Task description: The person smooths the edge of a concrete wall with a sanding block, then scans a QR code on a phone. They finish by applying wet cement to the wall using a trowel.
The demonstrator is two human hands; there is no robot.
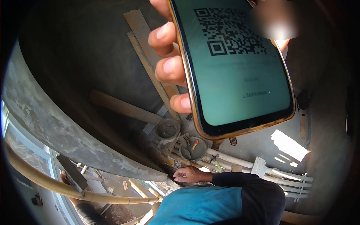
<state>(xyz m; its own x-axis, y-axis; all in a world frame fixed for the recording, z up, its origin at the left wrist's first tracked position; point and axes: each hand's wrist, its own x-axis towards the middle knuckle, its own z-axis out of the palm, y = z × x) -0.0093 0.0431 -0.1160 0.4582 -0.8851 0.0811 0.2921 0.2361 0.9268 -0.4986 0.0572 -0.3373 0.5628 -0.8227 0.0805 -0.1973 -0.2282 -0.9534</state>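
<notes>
My left hand is at the lower left, its fingers around the edge of a flat grey rectangular board, perhaps a plastering float. A bamboo pole crosses in front of that arm. My right hand hangs beside the end of a grey plastered wall, fingers loosely extended and holding nothing. Just beyond it stand a bucket of grey mortar and a second mortar bucket holding a tool with a red and yellow handle. Another person's hand holds up a phone showing a QR code.
Bamboo poles form a platform below, right of my arm. Long wooden planks lie on the floor. Another plank leans toward the buckets. A sandalled foot shows beneath the phone. A window frame is at left.
</notes>
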